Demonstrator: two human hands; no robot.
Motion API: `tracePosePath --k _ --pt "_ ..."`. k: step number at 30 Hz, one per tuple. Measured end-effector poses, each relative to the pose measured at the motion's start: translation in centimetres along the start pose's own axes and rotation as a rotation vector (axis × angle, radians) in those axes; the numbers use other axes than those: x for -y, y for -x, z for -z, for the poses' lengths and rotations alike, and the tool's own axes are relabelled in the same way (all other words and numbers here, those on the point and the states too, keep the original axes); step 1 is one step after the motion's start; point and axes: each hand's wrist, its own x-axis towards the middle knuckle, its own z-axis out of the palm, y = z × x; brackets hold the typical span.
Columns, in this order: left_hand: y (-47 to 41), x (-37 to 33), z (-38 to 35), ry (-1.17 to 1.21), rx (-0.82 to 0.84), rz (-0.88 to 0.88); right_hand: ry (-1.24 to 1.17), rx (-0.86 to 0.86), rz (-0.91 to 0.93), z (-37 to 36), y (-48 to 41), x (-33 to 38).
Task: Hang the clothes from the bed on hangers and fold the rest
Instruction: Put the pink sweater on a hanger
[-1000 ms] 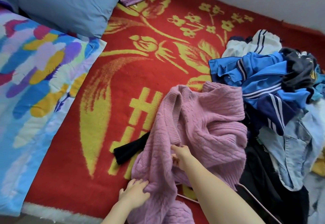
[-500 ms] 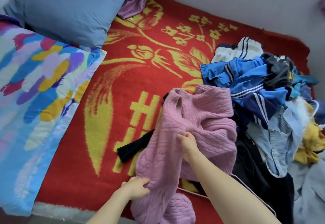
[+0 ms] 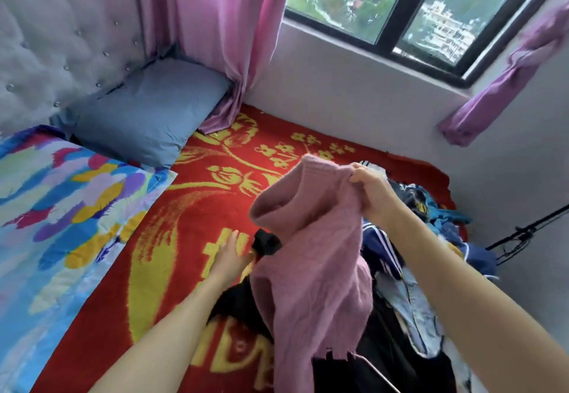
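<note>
Person, as seen from the head camera: two arms and two hands in view.

1. Left forearm (image 3: 172,331): bare along its whole visible length, from the lower edge to the wrist. Slim, smooth outline.
2. Left hand (image 3: 229,257): bare. The thumb and the back of the hand show. The fingertips are hidden behind cloth, and the edges are softened by blur.
3. Right forearm (image 3: 462,284): bare likewise, from the lower right corner to the wrist. It appears broader, lying nearer the lens.
4. Right hand (image 3: 369,189): bare. The knuckles and the back of the hand show. The nails are too blurred to make out.
</note>
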Motion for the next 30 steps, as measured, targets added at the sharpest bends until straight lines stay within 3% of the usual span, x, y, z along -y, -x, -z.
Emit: tracePosePath --k 4,8,10,13,15,19,26,30 --pt "1.6 -4.8 2.2 0.017 0.083 -0.133 -0.113 0.021 0.051 1.6 3.0 6.8" --pt "2.6 -7.5 1.6 -0.266 0.142 -0.337 -0.243 0.090 0.112 2.8 6.0 11.0" --pt "3.9 -8.9 1.6 -0.145 0.114 -0.481 -0.300 0.143 0.148 2.7 6.9 12.8" --pt "6.5 -10.5 3.5 0.300 0.045 -0.639 -0.284 0.161 0.239 2.4 7.6 15.5" --pt "7.1 -10.9 6.6 0.426 -0.025 -0.584 -0.261 0.086 0.265 2.9 7.2 16.6" --pt "8.4 -12.2 13.8 0.266 -0.253 -0.521 -0.122 -0.148 0.331 3.5 5.6 16.6" --pt "11.7 -11.8 20.5 0.270 -0.468 -0.545 0.045 -0.114 0.359 2.3 2.3 9.8" --pt "11.6 -6.8 19.1 0.201 -0.484 -0.419 0.432 -0.045 0.276 1.6 0.4 0.4"
